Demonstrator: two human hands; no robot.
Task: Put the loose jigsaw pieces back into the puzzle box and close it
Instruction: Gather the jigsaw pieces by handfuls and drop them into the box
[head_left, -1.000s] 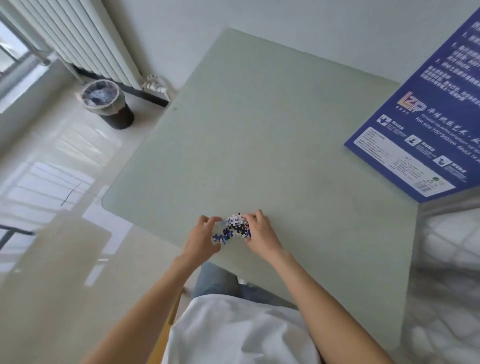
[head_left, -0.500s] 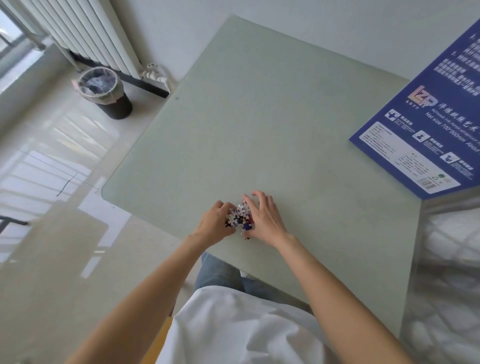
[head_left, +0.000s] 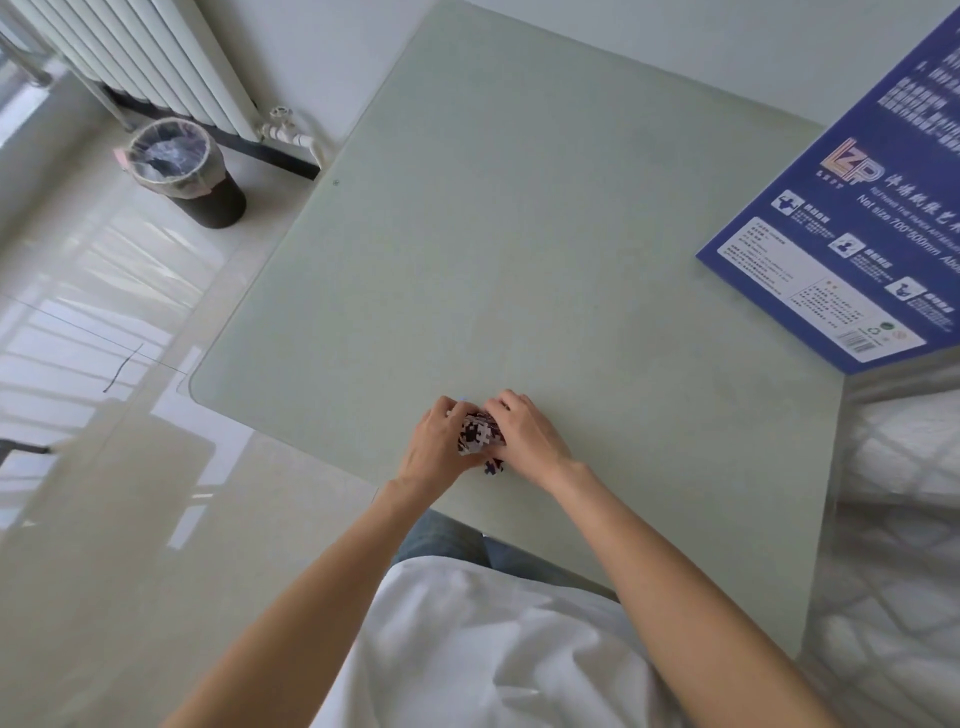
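Hands (head_left: 480, 449) cupped round jigsaw pieces (head_left: 479, 439)

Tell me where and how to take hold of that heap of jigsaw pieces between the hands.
Take the heap of jigsaw pieces at its base from both flanks, as the left hand and right hand are cupped now. It is a loose mound on the table, so a pinch from above would likely shed pieces; one piece already lies at its near edge.

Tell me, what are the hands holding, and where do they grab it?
Both hands, left hand and right hand, cup a small heap of jigsaw pieces between them, gripping it from its two sides.
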